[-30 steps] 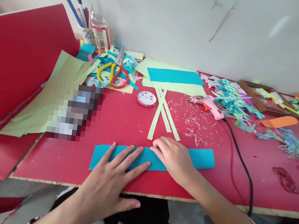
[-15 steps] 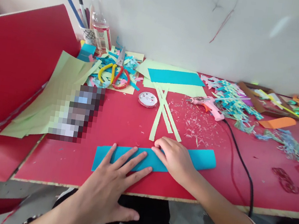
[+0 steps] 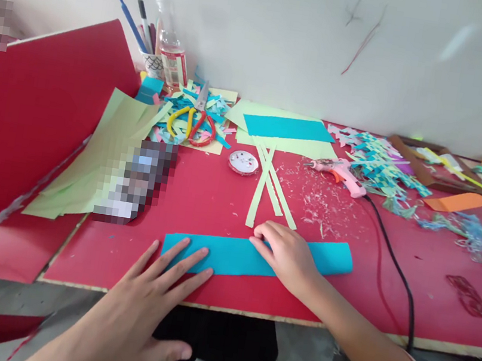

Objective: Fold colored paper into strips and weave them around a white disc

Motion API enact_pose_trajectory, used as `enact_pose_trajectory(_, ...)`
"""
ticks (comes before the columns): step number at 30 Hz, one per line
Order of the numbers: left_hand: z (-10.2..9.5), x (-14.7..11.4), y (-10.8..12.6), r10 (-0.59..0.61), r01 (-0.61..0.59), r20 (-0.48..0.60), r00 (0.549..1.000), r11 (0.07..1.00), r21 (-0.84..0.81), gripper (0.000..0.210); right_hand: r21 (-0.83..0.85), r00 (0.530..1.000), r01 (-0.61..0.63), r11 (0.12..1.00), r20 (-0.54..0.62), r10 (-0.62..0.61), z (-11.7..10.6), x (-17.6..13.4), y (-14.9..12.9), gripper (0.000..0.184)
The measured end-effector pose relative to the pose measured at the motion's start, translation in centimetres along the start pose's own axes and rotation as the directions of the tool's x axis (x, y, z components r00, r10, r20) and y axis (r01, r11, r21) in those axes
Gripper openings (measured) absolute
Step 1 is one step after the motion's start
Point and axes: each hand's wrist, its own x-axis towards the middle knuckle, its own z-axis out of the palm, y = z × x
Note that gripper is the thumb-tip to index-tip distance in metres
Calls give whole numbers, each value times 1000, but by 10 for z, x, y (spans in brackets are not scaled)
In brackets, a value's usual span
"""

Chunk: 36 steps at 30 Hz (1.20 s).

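Observation:
A folded blue strip of paper (image 3: 233, 258) lies lengthwise along the front of the red table, its right end slightly curled up. Fingers spread, my left hand (image 3: 138, 304) has its fingertips on the strip's left end, with the thumb out past the table edge. Across the strip, right of its middle, rests my right hand (image 3: 288, 254); its fingers are curled closed at the far edge, and whatever may be in them is hidden. Just beyond that hand lie several narrow pale green paper strips (image 3: 260, 189), some crossing.
Farther back are a small round white dish (image 3: 243, 162), a pink glue gun (image 3: 344, 175) with a black cord, and scissors (image 3: 198, 117) on paper scraps. Green sheets (image 3: 85, 163) lie left beside a blurred-out object (image 3: 136, 183). A bottle (image 3: 173, 56) stands by the wall.
My left hand has slid left and back toward me along the blue paper, so less of it covers the strip. My right hand stays at nearly the same spot on the paper.

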Motion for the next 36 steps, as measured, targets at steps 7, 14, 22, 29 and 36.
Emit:
enact_pose_trajectory(7, -1, -42, -11, -55, 55, -2, 998, 992, 117, 70, 23, 1000, -18, 1000, 2, 18, 0, 0, -1, 12)
enact_pose_trajectory(14, -21, -45, -20, -162, 160, 4, 987, 981, 105, 54, 20, 1000, -9, 1000, 0, 9, -1, 1, -3, 11)
enact_pose_trajectory(22, -17, 44, 20, 88, -89, -21, 996, 994, -68, 60, 41, 1000, 3, 999, -8, -3, 0, 1, -1, 13)
enact_pose_trajectory(29, 2, 53, 24, 89, -73, 100, 991, 985, -156, 75, 100, 999, 47, 994, -25, -45, -6, -6, 1, 9)
enact_pose_trajectory(36, 3, 51, 25, 91, -82, 64, 994, 988, -132, 78, 8, 997, -38, 999, -70, 39, -15, -30, 29, 11)
